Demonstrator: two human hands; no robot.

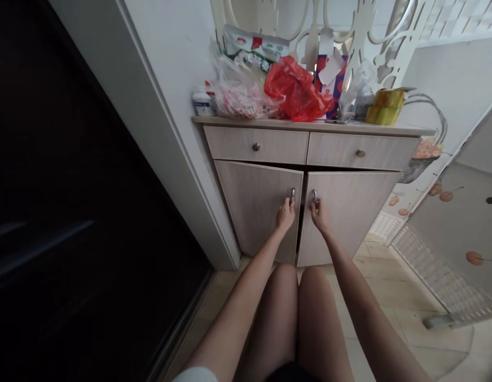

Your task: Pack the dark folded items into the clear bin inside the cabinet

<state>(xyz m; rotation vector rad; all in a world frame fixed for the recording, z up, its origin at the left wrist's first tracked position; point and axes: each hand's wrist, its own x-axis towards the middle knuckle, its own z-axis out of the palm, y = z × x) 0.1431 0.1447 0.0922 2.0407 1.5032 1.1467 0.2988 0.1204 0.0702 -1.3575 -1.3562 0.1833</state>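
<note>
In front of me stands a pale wood-grain cabinet with two drawers above two doors. My left hand (286, 213) is closed on the metal handle (293, 192) of the left door (256, 199). The metal handle (314, 194) of the right door (349, 207) is gripped in the fingers of my right hand (320, 215). Both doors stand slightly ajar, with a dark gap between them and along their top edges. The inside of the cabinet cannot be made out. Both drawers, the left drawer (277, 146) and the right drawer (383, 150), are closed.
On the cabinet top (253, 123) lie a red plastic bag (295, 90), a clear bag (241, 93), a white bottle (203, 103), a purple box (340, 77) and a yellow package (385, 107). A white wall edge runs along the left. A cherry-patterned panel (455, 223) stands at right.
</note>
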